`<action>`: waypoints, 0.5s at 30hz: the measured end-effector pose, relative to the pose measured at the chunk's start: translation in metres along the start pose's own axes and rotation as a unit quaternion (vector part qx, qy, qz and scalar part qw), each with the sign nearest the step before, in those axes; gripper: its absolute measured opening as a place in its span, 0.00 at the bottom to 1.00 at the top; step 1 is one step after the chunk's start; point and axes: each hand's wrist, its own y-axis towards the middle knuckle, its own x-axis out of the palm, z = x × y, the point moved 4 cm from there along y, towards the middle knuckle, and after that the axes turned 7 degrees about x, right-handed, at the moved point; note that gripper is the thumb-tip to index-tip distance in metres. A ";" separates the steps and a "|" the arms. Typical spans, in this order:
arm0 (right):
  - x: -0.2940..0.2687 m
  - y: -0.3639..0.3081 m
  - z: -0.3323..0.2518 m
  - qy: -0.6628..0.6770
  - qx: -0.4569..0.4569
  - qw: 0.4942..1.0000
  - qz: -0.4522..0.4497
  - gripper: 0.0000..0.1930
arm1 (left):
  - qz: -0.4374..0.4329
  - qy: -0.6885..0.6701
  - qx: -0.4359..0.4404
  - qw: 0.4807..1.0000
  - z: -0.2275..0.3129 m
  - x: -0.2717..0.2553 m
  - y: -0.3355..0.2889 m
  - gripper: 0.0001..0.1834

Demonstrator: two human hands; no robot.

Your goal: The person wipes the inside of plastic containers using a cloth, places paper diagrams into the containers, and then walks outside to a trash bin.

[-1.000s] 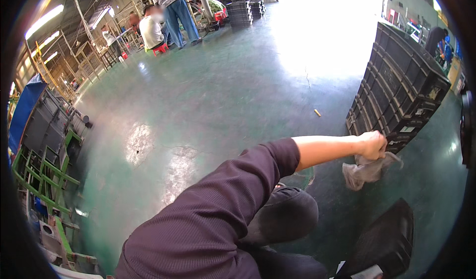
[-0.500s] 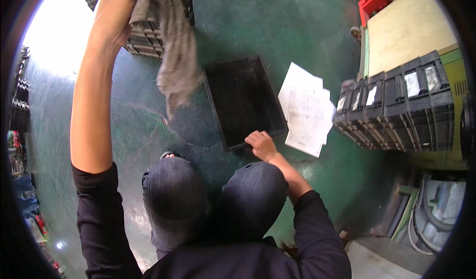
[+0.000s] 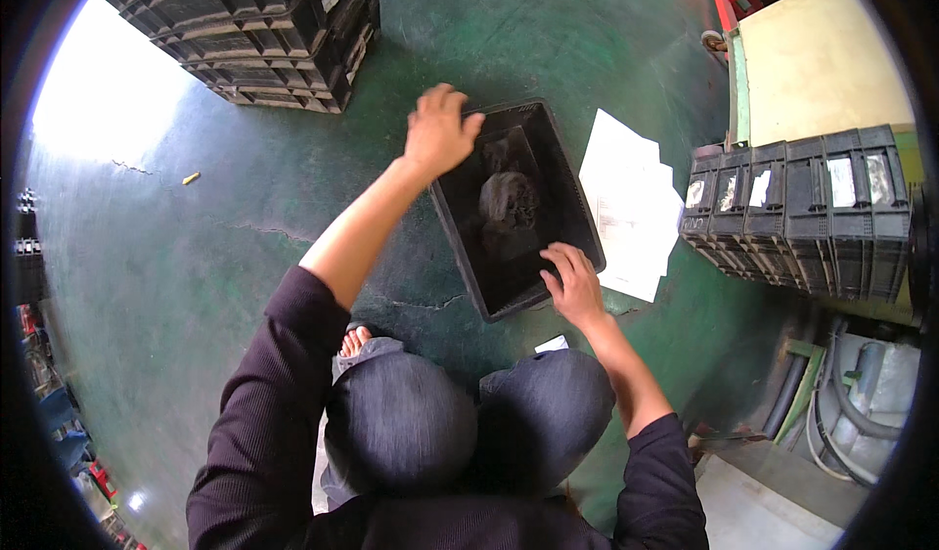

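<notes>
On the floor in front of my knees lies a shallow black plastic crate [image 3: 468, 257], turned slightly. Inside it is a dark crumpled bundle [image 3: 509, 201] that looks like cloth; shadow hides its details. My left hand [image 3: 440, 132] is over the crate's far left edge, fingers spread and slightly blurred, holding nothing. At the near right corner my right hand [image 3: 575, 281] is by the rim with fingers and thumb apart. Whether its fingertips touch the rim I cannot tell.
White paper sheets [image 3: 626, 208] overlap on the floor right of the crate. Stacked black crates [image 3: 264, 51] stand far left; a row of black crates [image 3: 802, 208] is at right. A small white piece [image 3: 552, 344] lies near my knee, a yellow bit [image 3: 191, 177] on the left floor.
My left hand has come down and right to the crate and let go of the grey cloth. A crumpled bundle is now in the crate. My right hand has lifted its fingers near the rim.
</notes>
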 end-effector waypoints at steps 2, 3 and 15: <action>0.021 0.034 -0.005 0.023 0.003 1.000 -0.020 0.22 | -0.012 0.172 -0.017 0.985 -0.043 0.024 -0.021 0.27; 0.030 0.052 -0.009 0.037 0.006 0.999 -0.012 0.24 | -0.061 0.116 -0.049 0.990 -0.060 0.040 -0.029 0.26; 0.163 0.176 0.059 0.105 0.091 0.985 0.107 0.29 | -0.152 -0.110 -0.099 0.977 -0.027 0.035 -0.063 0.21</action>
